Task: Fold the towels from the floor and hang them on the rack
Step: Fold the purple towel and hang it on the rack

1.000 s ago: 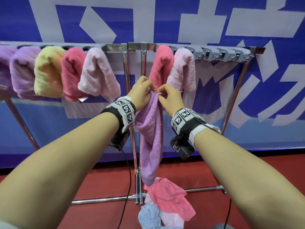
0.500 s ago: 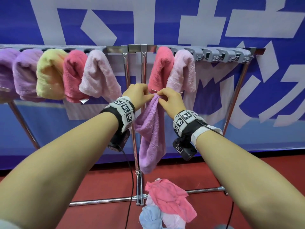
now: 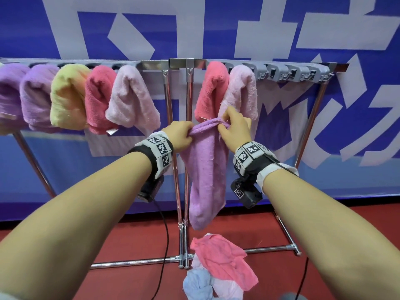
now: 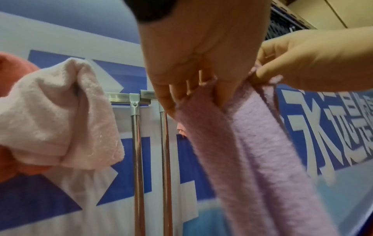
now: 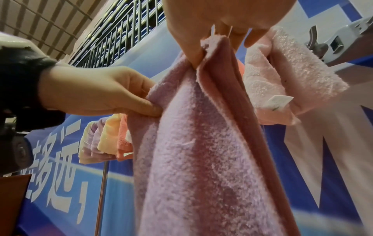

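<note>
A lilac towel (image 3: 205, 169) hangs folded lengthwise in front of the metal rack (image 3: 186, 63). My left hand (image 3: 181, 135) pinches its upper left corner and my right hand (image 3: 233, 131) pinches the upper right edge, so the top edge is stretched between them. In the left wrist view the left hand (image 4: 191, 89) holds the lilac towel (image 4: 252, 151) between thumb and fingers. In the right wrist view the right hand (image 5: 218, 39) grips the towel (image 5: 201, 151) at its top fold. Several folded towels (image 3: 71, 98) hang on the rack's left half; a coral towel (image 3: 212, 89) and a pale pink one (image 3: 242, 92) hang right of centre.
A heap of towels, pink (image 3: 220, 260) and light blue (image 3: 197, 284), lies on the red floor below. Grey clips (image 3: 290, 72) sit unused along the rack's right end. A blue and white banner (image 3: 216, 29) stands behind. Black cables (image 3: 164, 234) trail from the wrist cameras.
My hands have moved apart along the towel's top edge, spreading it wider. The towel has risen further clear of the heap on the floor.
</note>
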